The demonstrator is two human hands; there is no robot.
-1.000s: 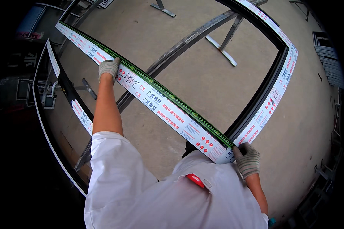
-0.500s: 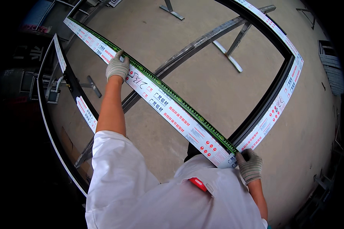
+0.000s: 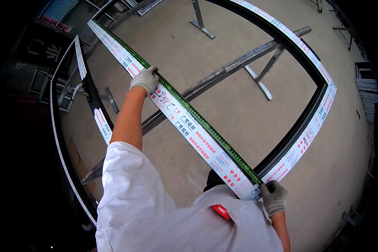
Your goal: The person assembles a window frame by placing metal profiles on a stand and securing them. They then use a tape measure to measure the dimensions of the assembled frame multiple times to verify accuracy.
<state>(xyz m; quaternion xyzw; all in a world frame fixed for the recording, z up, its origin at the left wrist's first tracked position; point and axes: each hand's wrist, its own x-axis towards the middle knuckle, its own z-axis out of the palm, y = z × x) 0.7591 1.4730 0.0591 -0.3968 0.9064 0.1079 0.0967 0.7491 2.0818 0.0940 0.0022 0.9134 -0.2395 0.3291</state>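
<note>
**Holding a Graduated Tape Along a Frame Rail**

Locate the graduated tape [image 3: 210, 128] flat along the inner edge of the film-covered rail [image 3: 191, 126], running from the near corner toward the far upper-left corner. Note the left hand [image 3: 145, 81] clasping rail and tape together, now reaching farther across the tape than half a second ago. Find the right hand [image 3: 274, 197] pinching the tape's near end at the corner; cannot tell the contents of the palm. Compared with the earlier views, observe the rail slanting more steeply but the tape unchanged in alignment, thus remaining seated on the same edge. Outward, see the large frame [image 3: 310, 136] across a metal beam [image 3: 235, 69], a second frame [image 3: 101, 122] at left, and the floor [image 3: 189, 54] below.
</note>
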